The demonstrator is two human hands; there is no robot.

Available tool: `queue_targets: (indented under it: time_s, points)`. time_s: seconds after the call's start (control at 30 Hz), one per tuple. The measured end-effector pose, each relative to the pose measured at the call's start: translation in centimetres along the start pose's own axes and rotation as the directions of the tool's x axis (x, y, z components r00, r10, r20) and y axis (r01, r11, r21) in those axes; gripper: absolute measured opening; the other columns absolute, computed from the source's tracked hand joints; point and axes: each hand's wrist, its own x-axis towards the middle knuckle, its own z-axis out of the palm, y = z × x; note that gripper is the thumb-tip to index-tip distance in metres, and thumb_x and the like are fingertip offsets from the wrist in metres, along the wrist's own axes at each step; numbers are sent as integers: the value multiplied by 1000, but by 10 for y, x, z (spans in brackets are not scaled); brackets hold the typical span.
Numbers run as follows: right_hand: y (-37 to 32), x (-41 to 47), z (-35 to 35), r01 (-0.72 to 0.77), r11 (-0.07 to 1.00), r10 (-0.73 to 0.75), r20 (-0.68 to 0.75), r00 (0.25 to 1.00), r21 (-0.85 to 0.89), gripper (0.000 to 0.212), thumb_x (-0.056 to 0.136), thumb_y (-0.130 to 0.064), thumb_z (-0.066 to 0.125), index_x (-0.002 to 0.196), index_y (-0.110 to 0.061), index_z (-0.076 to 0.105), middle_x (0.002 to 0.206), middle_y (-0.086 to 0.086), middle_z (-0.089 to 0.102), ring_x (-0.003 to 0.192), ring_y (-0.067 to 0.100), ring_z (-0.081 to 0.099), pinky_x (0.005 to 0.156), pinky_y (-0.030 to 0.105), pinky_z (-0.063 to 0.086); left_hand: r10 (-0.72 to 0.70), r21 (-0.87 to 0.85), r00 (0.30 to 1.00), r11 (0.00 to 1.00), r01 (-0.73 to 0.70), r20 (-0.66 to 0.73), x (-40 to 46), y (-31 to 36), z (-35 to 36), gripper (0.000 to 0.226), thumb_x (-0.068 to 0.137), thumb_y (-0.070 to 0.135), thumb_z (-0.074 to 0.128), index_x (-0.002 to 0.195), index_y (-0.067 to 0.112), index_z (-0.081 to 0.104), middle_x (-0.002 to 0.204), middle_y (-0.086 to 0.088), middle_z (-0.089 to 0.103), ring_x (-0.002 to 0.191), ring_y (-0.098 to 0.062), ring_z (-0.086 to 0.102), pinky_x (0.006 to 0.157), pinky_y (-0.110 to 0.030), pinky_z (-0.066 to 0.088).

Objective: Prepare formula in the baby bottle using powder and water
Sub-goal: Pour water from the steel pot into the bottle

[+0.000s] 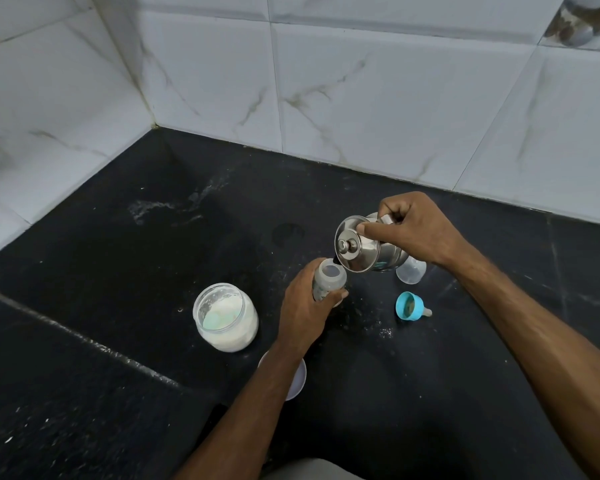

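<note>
Right hand gripping tilted steel jug, forefinger on lid, left hand wrapped round open bottle, spout seemingly over its mouth

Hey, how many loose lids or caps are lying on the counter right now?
3: the white jar lid partly under the left forearm, the clear bottle cap behind the steel pot, and the blue nipple ring on its side nearest the right forearm. Others may be hidden.

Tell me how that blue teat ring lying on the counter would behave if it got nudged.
The blue ring lies on its side on the counter, so it would probably roll in a curve, not straight, since the teat end is narrower. It looks like thin plastic, likely light and easy to knock away. Probably not fragile.
</note>
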Motion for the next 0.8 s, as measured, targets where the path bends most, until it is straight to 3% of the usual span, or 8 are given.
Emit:
queue_targets:
  time_s: [0.17,0.3,0.47,0.63,0.8]
  points:
    - [0,1,0,0,1000,0,7,1000,-21,47,82,-22,76,50,-20,43,40,-12,43,40,4,38,45,8,30,-1,3,1000,1000,1,-3,1,-3,1,52,82,33,74,128,25,52,124,15,57,113,0,54,102,-25,45]
    - [0,1,-1,0,999,1,5,1000,-39,45,82,-23,76,49,-21,44,42,-11,43,42,4,37,46,12,31,0,6,1000,1000,0,3,1,-3,1,50,83,31,74,125,32,49,121,18,55,106,14,51,98,-15,40]
    - [-1,1,-2,5,998,-4,6,1000,-65,44,81,-23,76,50,-20,45,47,-5,45,46,7,36,50,21,33,10,4,1000,1000,-10,-11,1,-6,2,54,83,32,74,131,20,52,128,6,60,117,-5,55,103,-28,45]
    - [-2,1,-3,11,997,-10,14,1000,-78,41,81,-26,76,53,-13,49,51,4,49,48,10,39,51,25,35,25,-5,1000,1000,-25,-9,0,-5,1,46,82,30,75,121,32,51,116,21,57,106,16,52,97,-14,43]
    - [-4,1,-5,17,996,-16,16,1000,-91,39,81,-28,76,56,-10,52,55,15,54,50,12,41,52,27,36,32,-21,999,999,-32,-17,1,-6,2,46,82,29,75,122,29,53,116,19,59,107,13,53,97,-16,44]
